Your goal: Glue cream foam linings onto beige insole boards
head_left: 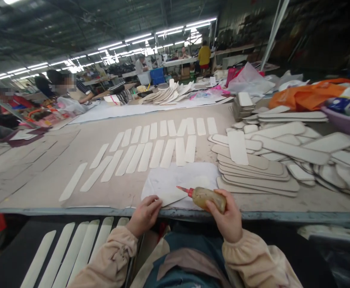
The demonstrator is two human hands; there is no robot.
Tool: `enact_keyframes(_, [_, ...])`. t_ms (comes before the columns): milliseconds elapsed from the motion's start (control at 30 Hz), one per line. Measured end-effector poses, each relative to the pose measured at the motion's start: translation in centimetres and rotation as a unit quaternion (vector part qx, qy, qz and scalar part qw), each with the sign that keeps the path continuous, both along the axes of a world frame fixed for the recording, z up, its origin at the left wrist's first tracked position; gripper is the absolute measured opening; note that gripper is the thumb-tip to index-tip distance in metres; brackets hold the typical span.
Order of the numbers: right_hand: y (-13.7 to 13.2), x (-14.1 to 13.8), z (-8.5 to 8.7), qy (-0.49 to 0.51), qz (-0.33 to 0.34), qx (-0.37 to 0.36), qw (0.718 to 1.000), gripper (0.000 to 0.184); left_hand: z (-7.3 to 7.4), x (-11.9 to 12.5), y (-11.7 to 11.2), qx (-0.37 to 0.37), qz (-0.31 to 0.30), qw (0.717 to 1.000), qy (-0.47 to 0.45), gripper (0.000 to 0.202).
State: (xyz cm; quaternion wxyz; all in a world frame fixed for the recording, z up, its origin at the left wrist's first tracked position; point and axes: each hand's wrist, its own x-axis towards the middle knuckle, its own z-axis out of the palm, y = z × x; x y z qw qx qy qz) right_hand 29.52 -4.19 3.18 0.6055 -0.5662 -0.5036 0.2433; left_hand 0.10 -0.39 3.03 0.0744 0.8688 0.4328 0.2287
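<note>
My right hand (228,220) is closed around a yellowish glue bottle (206,197) with a red nozzle that points left over a white sheet (181,178) at the table's near edge. My left hand (145,214) rests on the near edge, with fingers curled onto a pale pointed strip piece (169,197) that lies on the white sheet. The nozzle tip hovers just right of that piece. Both sleeves are beige.
Rows of pale strips (151,152) lie across the brown table (43,168). Stacked pieces (255,168) pile up at the right beside an orange bag (307,96) and a purple basin (345,122). More strips (73,250) lie on a dark lower surface. Other people work at far tables.
</note>
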Motion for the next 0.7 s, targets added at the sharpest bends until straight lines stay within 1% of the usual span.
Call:
enact_keyframes(100, [0.0,-1.7,0.0,-0.122,0.040,0.038,0.991,0.027,-0.8,-0.4,0.1,0.032,-0.020,0.999,-0.019,0.021])
enact_keyframes(167, [0.2,-2.7,0.2,-0.165,0.071,0.059,0.982,0.021,-1.3,-0.6,0.3,0.034,-0.036,0.998,-0.031,0.020])
enact_keyframes(233, [0.4,-3.6,0.2,-0.193,0.093,0.083,0.973,0.019,-1.6,-0.8,0.5,0.034,-0.044,0.997,-0.045,0.020])
enact_keyframes(333, [0.8,-4.5,0.0,-0.216,0.117,0.109,0.963,0.020,-1.9,-0.8,0.6,0.032,-0.048,0.997,-0.058,0.019])
enact_keyframes(433, [1.1,-5.1,-0.2,-0.226,0.134,0.109,0.959,0.018,-2.0,-0.8,0.6,0.033,-0.048,0.996,-0.063,0.019])
enact_keyframes(600, [1.2,-5.6,-0.4,-0.225,0.146,0.105,0.958,0.018,-2.2,-0.8,0.7,0.033,-0.043,0.996,-0.072,0.019])
enact_keyframes(700, [1.2,-5.3,-0.6,-0.229,0.142,0.106,0.957,0.018,-2.2,-0.9,0.7,0.030,-0.039,0.996,-0.072,0.019])
